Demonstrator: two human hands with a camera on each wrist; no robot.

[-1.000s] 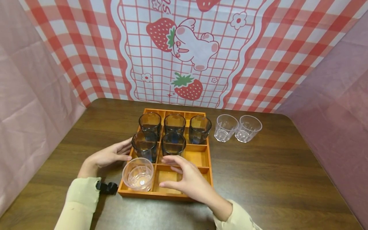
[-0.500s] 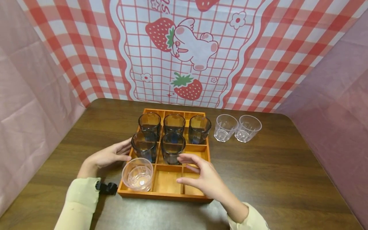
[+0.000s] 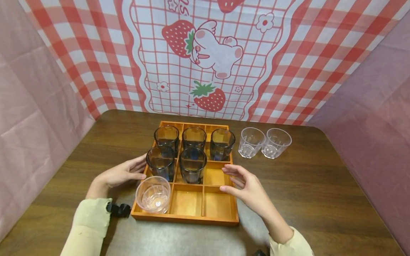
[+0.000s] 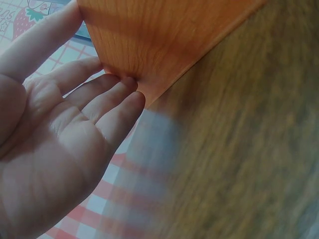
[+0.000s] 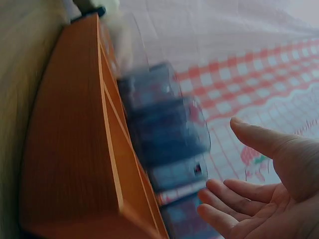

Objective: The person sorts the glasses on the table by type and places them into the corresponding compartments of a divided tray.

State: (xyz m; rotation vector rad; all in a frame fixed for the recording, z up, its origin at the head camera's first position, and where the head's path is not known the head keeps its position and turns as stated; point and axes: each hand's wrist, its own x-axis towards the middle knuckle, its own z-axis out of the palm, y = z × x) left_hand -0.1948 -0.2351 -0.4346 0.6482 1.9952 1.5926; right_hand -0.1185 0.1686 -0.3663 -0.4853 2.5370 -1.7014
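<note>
A wooden tray (image 3: pixel 185 219) with square compartments stands on the table. Several dark tinted cups (image 3: pixel 193 165) fill its back row and two places of the middle row. In the front left compartment is a clear cup (image 3: pixel 153 195). My left hand (image 3: pixel 123 174) rests its fingers against the tray's left side; in the left wrist view the fingertips (image 4: pixel 130 84) touch the wooden wall. My right hand (image 3: pixel 248 186), fingers spread and holding nothing, hovers over the tray's right edge by the bare middle-right compartment (image 3: pixel 217 175). Two compartments at front right also show bare wood.
Two clear cups, a nearer-to-tray one (image 3: pixel 251 142) and another beside it (image 3: pixel 276 143), stand on the brown table (image 3: pixel 307 192) right of the tray. A strawberry-print cloth (image 3: pixel 208 53) hangs behind, with pink cloths at both sides.
My right hand has moved right, from over the tray's front middle to its right edge, uncovering the front compartments. My left hand, the tray and the cups stay put.
</note>
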